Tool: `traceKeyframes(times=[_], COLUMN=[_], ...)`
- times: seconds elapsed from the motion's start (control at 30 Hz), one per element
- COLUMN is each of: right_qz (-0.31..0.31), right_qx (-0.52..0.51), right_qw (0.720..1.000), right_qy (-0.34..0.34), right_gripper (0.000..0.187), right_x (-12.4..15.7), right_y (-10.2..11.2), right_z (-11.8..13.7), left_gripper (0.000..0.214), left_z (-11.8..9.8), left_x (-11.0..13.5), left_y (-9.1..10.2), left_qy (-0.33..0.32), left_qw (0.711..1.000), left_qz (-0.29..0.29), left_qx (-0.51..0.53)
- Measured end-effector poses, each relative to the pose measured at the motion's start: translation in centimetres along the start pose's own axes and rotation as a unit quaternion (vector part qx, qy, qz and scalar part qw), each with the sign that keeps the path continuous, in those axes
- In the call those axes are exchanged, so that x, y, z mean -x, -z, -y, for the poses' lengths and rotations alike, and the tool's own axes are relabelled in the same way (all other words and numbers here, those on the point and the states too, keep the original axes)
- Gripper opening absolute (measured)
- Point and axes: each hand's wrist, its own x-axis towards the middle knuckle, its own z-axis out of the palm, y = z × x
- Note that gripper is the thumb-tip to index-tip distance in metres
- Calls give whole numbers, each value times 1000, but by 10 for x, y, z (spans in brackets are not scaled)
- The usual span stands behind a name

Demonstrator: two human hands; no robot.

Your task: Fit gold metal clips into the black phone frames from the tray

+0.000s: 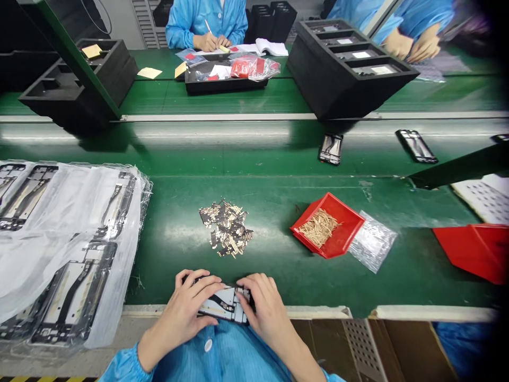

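Note:
A phone frame (222,304) with a black flex cable along its silvery back lies crosswise at the table's front edge. My left hand (190,297) grips its left end, thumb along the near side and fingers over the far side. At the right end, my right hand (264,305) is closed on the frame, its thumb pressed near the corner. Beyond the hands is a loose pile of small black-and-gold parts (228,228). To its right, a red bin (347,215) holds many thin tan pieces (319,227).
Plastic trays (135,212) of phone frames under white film stand at left. Two phone frames (331,148) (417,146) lie on the far green belt. Black boxes (342,90), a clear bag (374,241) and another red bin (477,246) are around. Two co-workers sit opposite, one writing (209,41).

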Motion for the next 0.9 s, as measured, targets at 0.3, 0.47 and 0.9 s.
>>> traceKeyframes(times=[0.3, 0.47, 0.9], right_qz=[73, 54, 56], right_qx=[-283, -374, -352], right_qw=[919, 879, 912], right_qy=[-264, -291, -200], right_gripper=[33, 48, 29], right_x=[0, -14, -34], right_y=[20, 32, 47], right_z=[24, 23, 8], left_gripper=[38, 60, 112], left_z=[-20, -35, -45], left_x=[-6, -20, -35], left_y=[16, 28, 40], left_qy=[-56, 7, 60], left_qw=[988, 991, 994], left_qz=[-129, -114, -72], left_qx=[69, 74, 64])
